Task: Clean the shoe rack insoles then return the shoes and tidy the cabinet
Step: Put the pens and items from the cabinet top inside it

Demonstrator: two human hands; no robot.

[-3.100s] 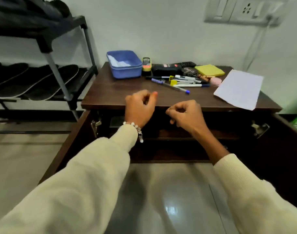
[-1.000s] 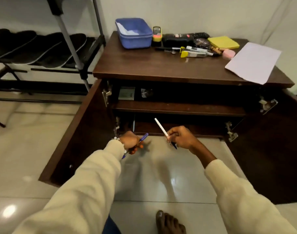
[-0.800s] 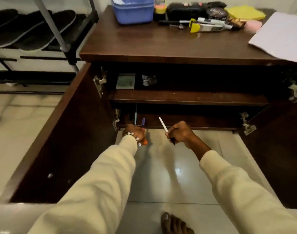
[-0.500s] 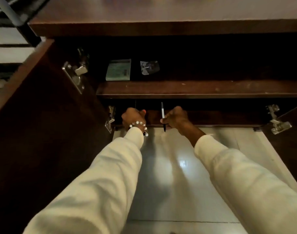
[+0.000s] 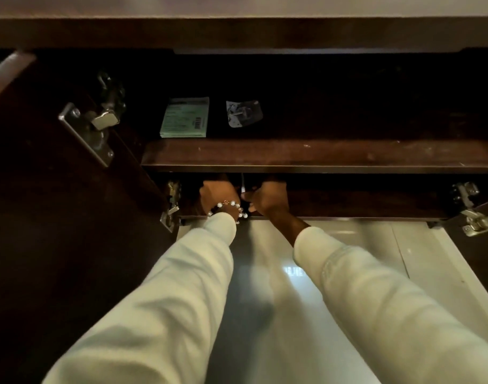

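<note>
Left hand (image 5: 219, 194): deep in cabinet's (image 5: 292, 156) lower compartment, grasp hidden.
Right hand (image 5: 270, 198): pinching white pen (image 5: 242, 185).
Risk: pen could roll away unseen in the dark.

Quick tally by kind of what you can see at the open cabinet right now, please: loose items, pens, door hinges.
Green packets on the middle shelf: 1
Clear hardware bags on that shelf: 1
White pens, in the right hand at the lower compartment: 1
Metal door hinges: 3
Total: 6

Head view, low and close, facing into open cabinet (image 5: 292, 156).
</note>
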